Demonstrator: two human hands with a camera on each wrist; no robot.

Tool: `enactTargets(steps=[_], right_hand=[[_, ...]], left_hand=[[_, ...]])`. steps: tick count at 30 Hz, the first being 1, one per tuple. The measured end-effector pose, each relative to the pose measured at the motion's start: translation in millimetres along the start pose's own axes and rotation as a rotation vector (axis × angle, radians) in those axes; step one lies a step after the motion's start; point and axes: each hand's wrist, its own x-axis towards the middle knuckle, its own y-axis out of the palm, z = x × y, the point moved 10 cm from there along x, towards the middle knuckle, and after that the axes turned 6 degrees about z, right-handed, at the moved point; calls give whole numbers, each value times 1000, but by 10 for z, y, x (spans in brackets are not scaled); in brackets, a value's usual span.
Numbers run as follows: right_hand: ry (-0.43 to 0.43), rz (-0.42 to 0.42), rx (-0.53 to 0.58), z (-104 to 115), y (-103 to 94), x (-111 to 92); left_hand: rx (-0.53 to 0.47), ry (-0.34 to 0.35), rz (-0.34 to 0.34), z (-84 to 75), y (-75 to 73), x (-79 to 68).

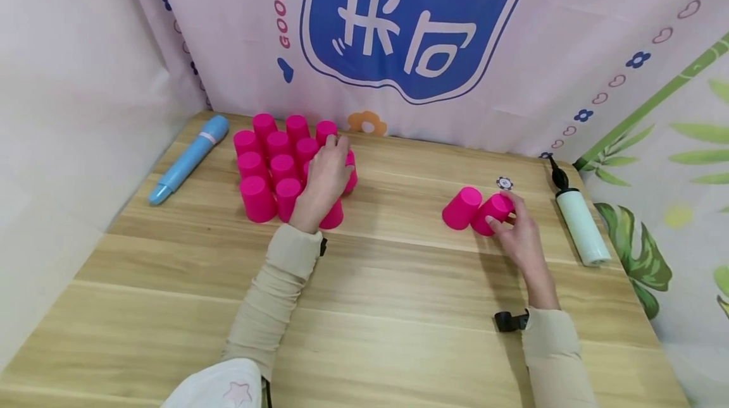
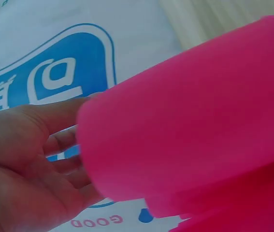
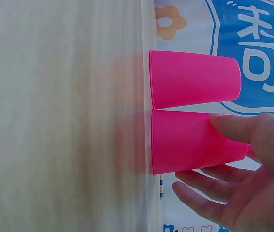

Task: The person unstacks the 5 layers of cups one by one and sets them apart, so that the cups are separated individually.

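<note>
Upside-down pink cups [image 1: 259, 199] stand in a close block on the left of the table. My left hand [image 1: 326, 171] reaches over the right side of this block, fingers at the back cups. In the left wrist view a pink cup [image 2: 185, 121] fills the front and hides the fingertips of the left hand [image 2: 35, 164], so I cannot tell whether they grip one. On the right, my right hand [image 1: 519, 231] holds an upside-down pink cup [image 1: 491, 215], thumb on one side, fingers around the other. A second pink cup [image 3: 194, 79] stands right beside it.
A light blue tube-shaped pump [image 1: 190, 158] lies left of the block. At the right edge lies a pale green pump [image 1: 582, 224] with a black nozzle. A small round chip [image 1: 504, 183] lies behind the held cup. A printed curtain [image 1: 239, 35] backs the wooden table [image 1: 398, 332].
</note>
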Motion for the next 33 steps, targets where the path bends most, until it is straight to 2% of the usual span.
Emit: enactTargets(steps=[6,13,24,33], right_hand=[[-3,1,10,-16,18,-3],[-2,3,4,-14,9,-2],[21,17,4,-31,1,10],[16,9,1,-41,-5,19]], left_hand=[[25,13,-26,60,71,41],[54,-14,-38,143,151,93],[111,-7,-134,175,163,130],[115,1,-132,177,177,119]])
